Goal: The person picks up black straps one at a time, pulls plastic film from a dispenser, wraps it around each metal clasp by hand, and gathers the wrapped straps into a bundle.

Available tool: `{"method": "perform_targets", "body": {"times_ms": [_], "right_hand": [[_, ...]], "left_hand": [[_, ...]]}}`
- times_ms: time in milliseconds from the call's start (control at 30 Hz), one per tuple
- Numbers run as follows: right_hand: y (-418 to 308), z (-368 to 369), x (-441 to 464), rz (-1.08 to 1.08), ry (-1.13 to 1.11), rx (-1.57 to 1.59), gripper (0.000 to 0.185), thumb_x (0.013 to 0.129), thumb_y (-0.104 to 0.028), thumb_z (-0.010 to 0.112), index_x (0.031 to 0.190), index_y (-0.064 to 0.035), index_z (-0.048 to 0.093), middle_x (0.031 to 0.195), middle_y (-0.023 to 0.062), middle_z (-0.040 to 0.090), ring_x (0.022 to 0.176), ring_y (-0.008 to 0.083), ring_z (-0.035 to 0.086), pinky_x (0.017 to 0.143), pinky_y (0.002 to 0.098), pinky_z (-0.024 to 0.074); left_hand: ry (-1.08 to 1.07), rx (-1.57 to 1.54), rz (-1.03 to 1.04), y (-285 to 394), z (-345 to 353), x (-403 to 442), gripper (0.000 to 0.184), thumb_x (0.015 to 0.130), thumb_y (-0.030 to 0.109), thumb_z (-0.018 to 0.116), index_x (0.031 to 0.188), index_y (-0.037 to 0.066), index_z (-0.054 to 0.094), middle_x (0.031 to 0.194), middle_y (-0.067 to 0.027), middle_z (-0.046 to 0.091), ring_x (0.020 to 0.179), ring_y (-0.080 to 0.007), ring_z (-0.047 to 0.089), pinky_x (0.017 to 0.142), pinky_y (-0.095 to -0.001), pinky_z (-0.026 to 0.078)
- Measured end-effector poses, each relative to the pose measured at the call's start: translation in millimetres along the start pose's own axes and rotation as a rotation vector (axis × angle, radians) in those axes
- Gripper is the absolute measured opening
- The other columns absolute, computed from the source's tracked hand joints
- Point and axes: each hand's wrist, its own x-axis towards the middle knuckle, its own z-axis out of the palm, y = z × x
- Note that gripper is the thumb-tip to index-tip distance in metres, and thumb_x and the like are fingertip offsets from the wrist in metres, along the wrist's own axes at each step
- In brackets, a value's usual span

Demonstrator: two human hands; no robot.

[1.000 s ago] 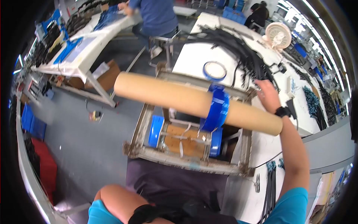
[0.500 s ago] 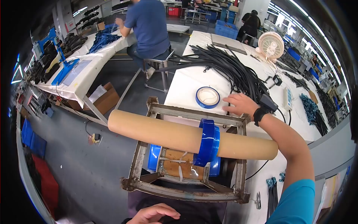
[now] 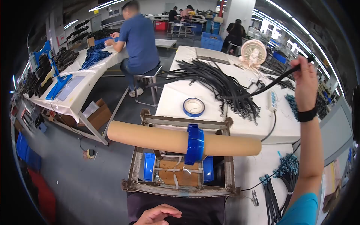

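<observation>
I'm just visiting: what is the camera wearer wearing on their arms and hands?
The right hand is gloveless, with a wide, plain black band around the wrist and a short turquoise sleeve higher up. The left hand also shows no glove; its sleeve is out of view.

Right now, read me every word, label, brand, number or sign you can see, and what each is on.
No text is readable.
Small sign on the left pillar: too small to read.
White corded device: any markings too small to read.
Black strap in the right hand: no lettering visible.
</observation>
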Motion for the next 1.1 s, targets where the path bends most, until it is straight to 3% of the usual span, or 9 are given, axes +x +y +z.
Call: {"method": "perform_targets", "body": {"times_ms": [267,333,433,467,500,567,700,867,1100], "right_hand": [[-224.8,-80.9,-52.1,-0.307,-0.418,-0.275,0.036,0.102,-0.021,0.035,0.128,0.0015,0.044,0.078,-0.0003,0.052,0.068,0.0059,0.049,0.067,0.0213,0.0421],[-261.5,-79.5,-43.6,-0.172,-0.967,0.03,0.044,0.096,-0.039,0.046,0.115,0.0003,0.054,0.073,0.0057,0.056,0.055,0.0122,0.043,0.052,0.0196,0.0359],[-287.8,-76.5,-160.4,0.022,-0.415,-0.358,0.034,0.101,-0.021,0.036,0.125,0.001,0.045,0.074,0.0018,0.054,0.056,0.0059,0.05,0.053,0.0214,0.0429],[-277.3,-61.5,-161.9,0.259,-0.642,0.104,0.033,0.099,-0.026,0.042,0.116,0.0016,0.049,0.065,0.0052,0.057,0.045,0.0084,0.05,0.041,0.0216,0.0399],[-271.4,-34.7,-219.6,0.426,0.087,0.054,0.03,0.095,-0.027,0.05,0.105,0.0015,0.053,0.061,0.0087,0.058,0.045,0.0106,0.055,0.041,0.0206,0.0411],[-271.2,11.2,-217.7,0.975,-0.641,0.039,0.022,0.093,-0.019,0.054,0.095,0.0035,0.057,0.062,0.0076,0.06,0.052,0.0087,0.056,0.047,0.0206,0.0432],[-203.7,55.5,-322.5,1.228,-0.783,0.218,0.019,0.097,-0.017,0.049,0.09,-0.0017,0.059,0.062,0.0012,0.059,0.054,0.0036,0.052,0.049,0.0187,0.0401],[-178.5,90.4,-400.2,1.159,-0.826,0.238,0.017,0.094,-0.017,0.054,0.085,-0.0029,0.056,0.06,-0.0004,0.059,0.051,0.005,0.052,0.049,0.0203,0.0399],[-149.0,76.8,-408.0,0.741,-1.098,-0.025,0.043,0.084,-0.026,0.066,0.114,0.002,0.054,0.108,0.016,0.057,0.098,0.0271,0.058,0.085,0.0337,0.0448]], "left_hand": [[-0.11,0.021,-0.044,-14.8,3.0,-14.4,0.037,0.09,0.015,0.058,0.12,-0.006,0.051,0.114,-0.0185,0.054,0.11,-0.029,0.054,0.097,-0.0425,0.041],[-0.156,0.133,-0.07,-11.9,8.1,-12.2,0.035,0.091,0.015,0.057,0.12,-0.005,0.051,0.111,-0.0161,0.057,0.105,-0.0254,0.057,0.094,-0.0391,0.044],[-0.312,0.191,-0.091,-3.7,17.1,-7.1,0.033,0.092,0.002,0.051,0.125,-0.003,0.05,0.114,-0.0118,0.055,0.108,-0.0191,0.056,0.095,-0.0301,0.043],[-0.296,0.247,-0.096,-0.4,26.5,-7.3,0.038,0.093,0.019,0.055,0.121,-0.006,0.051,0.11,-0.0152,0.057,0.101,-0.0224,0.058,0.091,-0.0349,0.044],[-0.347,0.268,-0.089,1.3,31.2,-6.0,0.045,0.093,0.028,0.054,0.122,-0.006,0.051,0.109,-0.0151,0.057,0.1,-0.0217,0.057,0.091,-0.0347,0.044],[-0.404,0.257,-0.104,-0.9,40.8,-4.8,0.062,0.091,0.046,0.05,0.125,-0.005,0.048,0.108,-0.0146,0.057,0.098,-0.0201,0.056,0.089,-0.0341,0.044],[-0.288,0.228,-0.173,-17.0,45.3,-16.1,0.081,0.088,0.065,0.04,0.129,-0.005,0.042,0.107,-0.0128,0.056,0.086,-0.016,0.054,0.079,-0.0308,0.045],[0.012,0.232,-0.234,-26.0,27.2,-43.3,0.015,0.096,0.013,0.052,0.096,0.0,0.06,0.079,-0.0009,0.058,0.066,-0.0045,0.051,0.059,-0.0186,0.043],[0.019,1.092,0.123,-25.2,-3.2,-58.5,0.009,0.089,0.008,0.06,0.089,-0.001,0.062,0.079,-0.0049,0.06,0.068,-0.0081,0.055,0.06,-0.0229,0.044]]}}
